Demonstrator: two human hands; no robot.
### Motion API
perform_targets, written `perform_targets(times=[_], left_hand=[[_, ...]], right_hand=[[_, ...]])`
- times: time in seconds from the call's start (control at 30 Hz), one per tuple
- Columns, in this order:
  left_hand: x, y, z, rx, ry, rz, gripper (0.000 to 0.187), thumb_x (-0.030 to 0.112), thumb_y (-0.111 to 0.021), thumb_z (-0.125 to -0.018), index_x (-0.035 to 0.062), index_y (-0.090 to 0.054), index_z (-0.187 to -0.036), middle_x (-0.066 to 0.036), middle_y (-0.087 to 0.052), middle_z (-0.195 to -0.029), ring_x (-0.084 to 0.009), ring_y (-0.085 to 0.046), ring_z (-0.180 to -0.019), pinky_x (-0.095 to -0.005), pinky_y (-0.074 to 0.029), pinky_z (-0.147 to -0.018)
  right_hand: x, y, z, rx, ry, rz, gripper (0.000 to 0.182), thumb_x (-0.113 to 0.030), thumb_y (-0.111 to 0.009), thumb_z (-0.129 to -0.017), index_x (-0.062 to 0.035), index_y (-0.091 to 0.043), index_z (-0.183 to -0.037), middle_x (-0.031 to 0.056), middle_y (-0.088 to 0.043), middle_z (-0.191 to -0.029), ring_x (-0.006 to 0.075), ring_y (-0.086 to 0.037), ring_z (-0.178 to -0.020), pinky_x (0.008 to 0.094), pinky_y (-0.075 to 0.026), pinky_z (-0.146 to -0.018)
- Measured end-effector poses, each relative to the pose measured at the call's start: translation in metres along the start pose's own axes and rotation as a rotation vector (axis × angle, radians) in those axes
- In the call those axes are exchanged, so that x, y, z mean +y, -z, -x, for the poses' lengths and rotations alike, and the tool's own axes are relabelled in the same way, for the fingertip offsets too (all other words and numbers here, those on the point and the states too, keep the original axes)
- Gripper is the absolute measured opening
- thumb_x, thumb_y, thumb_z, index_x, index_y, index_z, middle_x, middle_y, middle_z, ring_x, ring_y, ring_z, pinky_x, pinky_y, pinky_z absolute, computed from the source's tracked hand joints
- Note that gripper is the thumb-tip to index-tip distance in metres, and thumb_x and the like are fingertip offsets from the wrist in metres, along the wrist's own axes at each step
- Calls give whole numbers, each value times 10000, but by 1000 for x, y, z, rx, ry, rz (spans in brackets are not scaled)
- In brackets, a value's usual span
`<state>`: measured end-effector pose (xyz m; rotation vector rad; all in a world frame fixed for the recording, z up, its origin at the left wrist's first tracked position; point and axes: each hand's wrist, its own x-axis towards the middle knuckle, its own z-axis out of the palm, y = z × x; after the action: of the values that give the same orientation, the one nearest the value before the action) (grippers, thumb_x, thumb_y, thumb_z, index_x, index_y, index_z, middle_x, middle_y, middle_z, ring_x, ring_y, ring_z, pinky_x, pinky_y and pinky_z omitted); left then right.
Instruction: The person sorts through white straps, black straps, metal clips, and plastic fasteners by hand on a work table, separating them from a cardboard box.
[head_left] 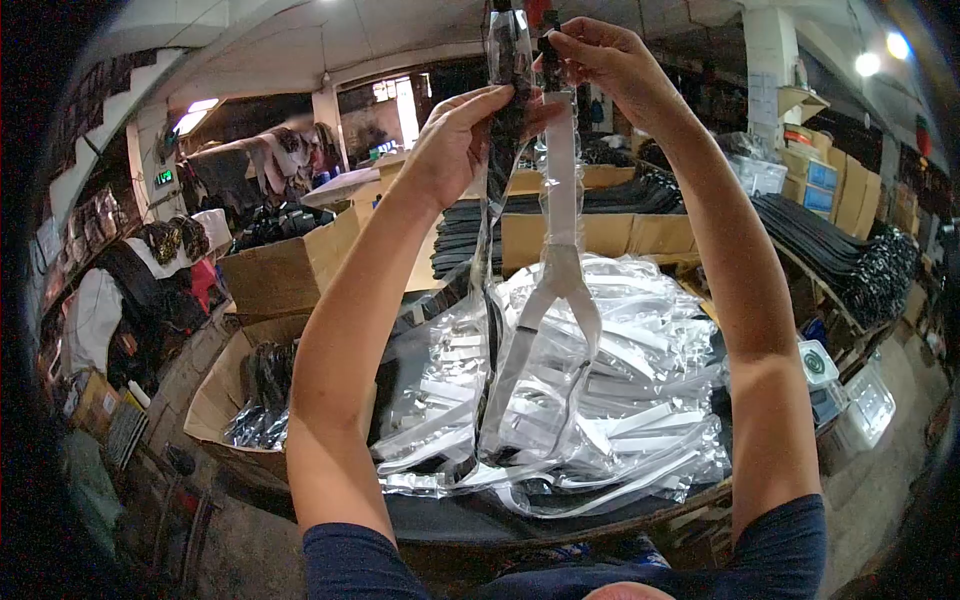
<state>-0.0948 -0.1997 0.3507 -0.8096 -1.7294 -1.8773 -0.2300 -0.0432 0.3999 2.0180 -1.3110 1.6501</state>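
A pair of white Y-shaped suspenders (563, 200) hangs in front of me, with clear plastic around it. My right hand (608, 68) is closed, pinching the dark top end of the strap. Lower and to the left, my left hand (452, 148) closes on the edge of a dark, shiny strip in clear plastic (507, 110); whether this belongs to the same piece is hard to tell. Beneath both hands, a heap of white straps in clear plastic sleeves (650, 390) covers much of the dark table (420, 515).
An open cardboard box (225, 400) with dark wrapped pieces stands at the left. Behind the heap is another carton (600, 235), with stacked black straps (620, 195) beyond. More black straps (820, 245) and clear plastic tubs (865, 400) are on the right.
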Motion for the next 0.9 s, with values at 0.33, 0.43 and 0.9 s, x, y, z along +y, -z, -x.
perform_targets(times=[0.33, 0.43, 0.9], left_hand=[[-7, 4, -3, 61, -40, -42, 247, 159, -539, -903, -47, -603, -1023, -155, -659, -958, -185, -665, -850, -261, -551, -774], [-9, 0, 0, 79, -73, -97, 299, 184, -492, -918, -71, -571, -1054, -163, -648, -1000, -212, -655, -876, -291, -543, -778], [-20, -6, 2, 184, -113, -48, 216, 151, -544, -892, -36, -607, -980, -129, -662, -924, -180, -658, -804, -277, -531, -763]], right_hand=[[5, -7, 2, 41, 45, 30, 286, -311, -648, -840, -37, -644, -923, 4, -611, -754, 82, -569, -656, 227, -468, -640], [2, -12, 4, 90, 5, 43, 280, -310, -651, -839, -39, -651, -909, 2, -609, -741, 78, -566, -651, 224, -464, -630], [-2, -13, 13, 174, 60, 104, 271, -289, -634, -854, -18, -647, -870, -2, -595, -683, 63, -549, -592, 205, -440, -546]])
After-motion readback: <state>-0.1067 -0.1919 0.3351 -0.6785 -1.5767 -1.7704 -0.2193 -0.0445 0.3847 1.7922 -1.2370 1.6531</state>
